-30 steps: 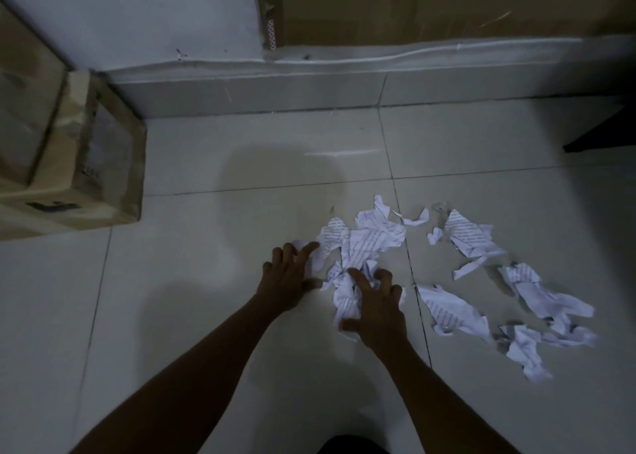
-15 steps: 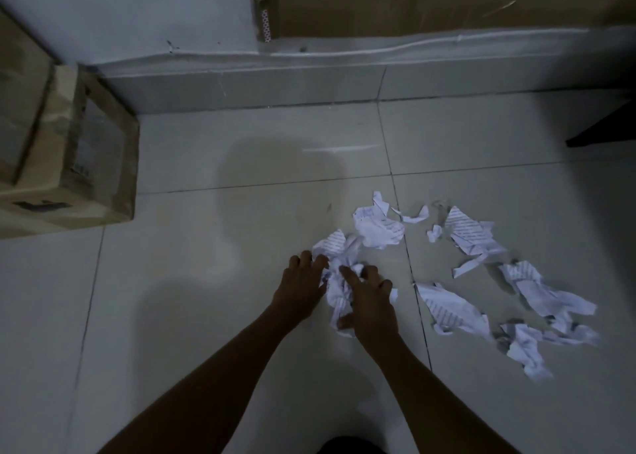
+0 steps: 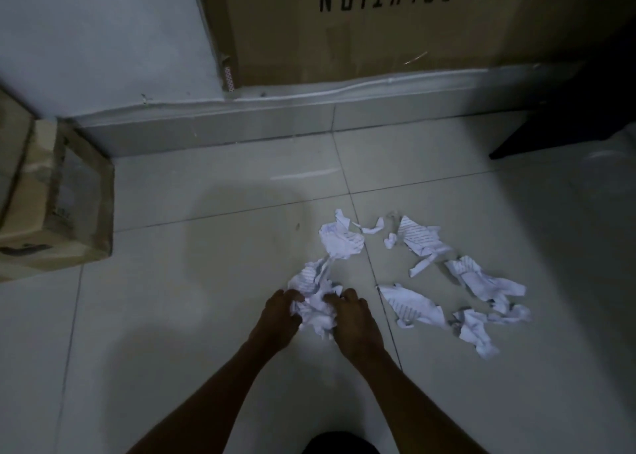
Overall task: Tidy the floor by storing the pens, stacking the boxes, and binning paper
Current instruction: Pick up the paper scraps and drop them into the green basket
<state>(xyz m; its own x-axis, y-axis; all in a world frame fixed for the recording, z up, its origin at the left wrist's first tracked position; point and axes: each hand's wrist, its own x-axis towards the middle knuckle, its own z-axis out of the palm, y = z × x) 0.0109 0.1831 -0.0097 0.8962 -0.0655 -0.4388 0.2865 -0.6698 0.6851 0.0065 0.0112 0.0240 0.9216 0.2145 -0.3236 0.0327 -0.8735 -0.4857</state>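
Both hands low over the tiled floor (image 3: 172, 316), pressing a wad of crumpled paper (image 3: 315, 302) between them. Left hand (image 3: 277, 319) on the wad's left side, fingers curled in against the paper; right hand (image 3: 354, 323) on its right side, fingers bent over the top edge, bunched close together. Wad sits on the floor near centre frame, touching both hands. More torn printed scraps lie loose: one crumpled piece (image 3: 340, 240) just beyond the wad, a lined piece (image 3: 421, 238) further right, a flat piece (image 3: 411, 304) just right of the right hand, a long twisted piece (image 3: 481, 278) and another clump (image 3: 476, 331) at far right. Cardboard box (image 3: 58, 209) at left edge on the floor, well apart from the paper. Large flat carton (image 3: 378, 33) with black lettering leans on the wall (image 3: 96, 40) above the skirting. Dim lighting; no pens visible.
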